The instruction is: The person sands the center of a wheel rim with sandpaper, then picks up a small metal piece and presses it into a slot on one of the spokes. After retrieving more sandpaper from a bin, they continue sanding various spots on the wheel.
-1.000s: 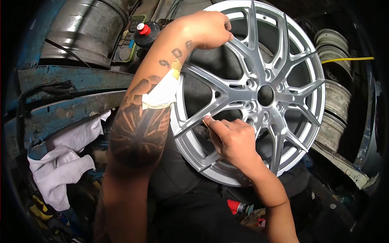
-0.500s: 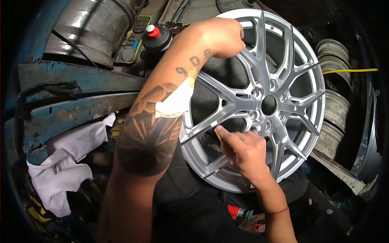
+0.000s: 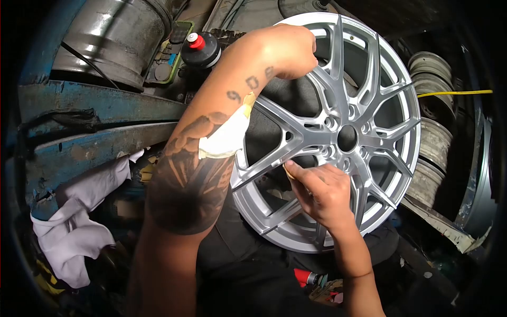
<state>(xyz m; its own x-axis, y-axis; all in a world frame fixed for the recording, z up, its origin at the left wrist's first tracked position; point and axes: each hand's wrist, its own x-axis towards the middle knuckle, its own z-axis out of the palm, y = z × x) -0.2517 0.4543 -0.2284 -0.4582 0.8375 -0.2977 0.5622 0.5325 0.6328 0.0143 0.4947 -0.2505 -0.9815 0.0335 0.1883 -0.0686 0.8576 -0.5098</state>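
Yellowish material (image 3: 289, 173), small and partly hidden, is pinched in the right hand (image 3: 325, 193) at a spoke's edge on the silver wheel (image 3: 317, 138), apparently mid-rub; such a stroke calls for light, even pressure. The right forearm angles up from below. The left hand (image 3: 296, 50) curls at the upper rim, its grip hidden. The wheel tilts before the person's dark clothing (image 3: 243, 280).

Gaps between the spokes (image 3: 337, 58) of the alloy wheel (image 3: 257, 215) would admit fingers. Left forearm (image 3: 211, 113) bars approach from centre-left; black bottle (image 3: 199, 55) near it, upper left. Right hand (image 3: 323, 193) obstructs lower openings. Right side: stacked rims (image 3: 432, 138), yellow hose (image 3: 457, 93) crossing beside them.
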